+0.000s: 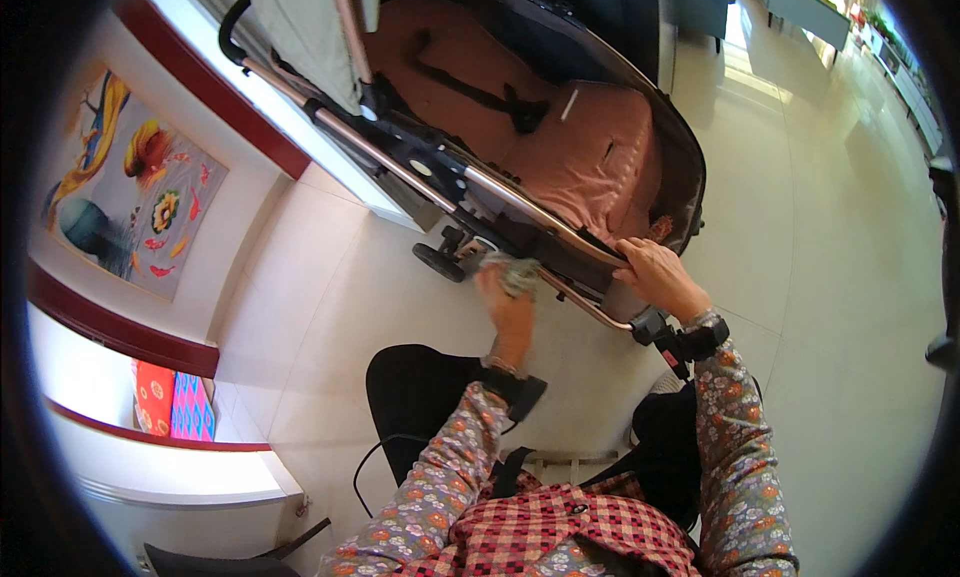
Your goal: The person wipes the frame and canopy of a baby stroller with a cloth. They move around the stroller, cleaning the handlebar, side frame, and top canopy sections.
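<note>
A baby stroller stands before me, with a pinkish-brown padded seat [577, 157], dark straps [480, 93] and a copper-coloured metal frame tube [517, 199]. Bunched in my left hand [511, 318] is a greyish cloth [517, 274]; motion blurs both. The cloth is at the lower frame tube [574, 295], beside a small black wheel [439, 262]; whether it touches the tube I cannot tell. My right hand [660, 275] grips the front end of the upper tube at the seat's edge, its fingers curled over the rim.
At left, a fish-and-flower picture [142, 194] is set in a wall with dark red trim [124, 329]. Below it, patterned boxes [172, 400] sit in a niche. A black chair part [217, 558] is at lower left. Pale tiled floor [810, 277] extends right, toward furniture [806, 10].
</note>
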`<state>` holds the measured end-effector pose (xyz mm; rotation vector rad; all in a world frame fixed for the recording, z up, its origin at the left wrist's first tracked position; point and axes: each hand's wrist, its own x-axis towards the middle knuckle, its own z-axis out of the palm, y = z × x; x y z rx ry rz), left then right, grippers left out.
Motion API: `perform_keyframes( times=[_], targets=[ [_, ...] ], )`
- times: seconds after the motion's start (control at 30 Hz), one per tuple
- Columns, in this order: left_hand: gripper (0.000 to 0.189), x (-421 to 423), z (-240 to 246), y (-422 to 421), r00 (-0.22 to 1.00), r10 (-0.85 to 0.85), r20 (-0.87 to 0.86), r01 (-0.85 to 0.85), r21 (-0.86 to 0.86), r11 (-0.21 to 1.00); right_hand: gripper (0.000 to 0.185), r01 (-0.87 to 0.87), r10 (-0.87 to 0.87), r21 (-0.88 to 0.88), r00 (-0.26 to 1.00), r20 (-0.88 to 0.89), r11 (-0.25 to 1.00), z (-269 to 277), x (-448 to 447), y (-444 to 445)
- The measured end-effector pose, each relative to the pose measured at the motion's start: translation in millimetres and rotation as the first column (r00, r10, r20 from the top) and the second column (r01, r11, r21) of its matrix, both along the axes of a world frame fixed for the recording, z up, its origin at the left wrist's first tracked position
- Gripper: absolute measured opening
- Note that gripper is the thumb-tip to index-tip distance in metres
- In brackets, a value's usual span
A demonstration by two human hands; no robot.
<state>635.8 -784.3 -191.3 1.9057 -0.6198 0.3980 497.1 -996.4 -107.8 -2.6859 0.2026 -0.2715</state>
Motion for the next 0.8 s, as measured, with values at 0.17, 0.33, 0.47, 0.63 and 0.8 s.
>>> perform_keyframes(
  times=[0.17,0.33,0.47,0.63,0.8],
  targets=[
    [0.053,-22,-18,-14,0.91,-0.149,-0.387,0.072,-0.207,0.976,0.03,0.02,-0.019,-0.062,1.0,0.019,0.998,-7,4,4],
    [0.053,-86,-72,-23,0.853,-0.234,-0.466,0.259,-0.01,0.966,0.028,0.049,-0.048,-0.096,0.999,0.01,0.994,-10,5,9],
    [0.037,-111,-86,-50,0.605,-0.283,-0.744,0.249,-0.161,0.955,0.023,0.054,-0.052,-0.075,0.998,0.025,0.996,-9,5,11],
    [0.019,-128,-96,-67,0.043,-0.386,-0.922,0.087,-0.381,0.92,0.023,0.063,-0.061,-0.091,0.998,0.02,0.994,-9,5,12],
    [0.022,-118,-122,-76,-0.239,-0.621,-0.746,-0.239,-0.575,0.783,0.022,0.064,-0.061,-0.108,0.998,0.033,0.992,-10,6,11]
  ],
)
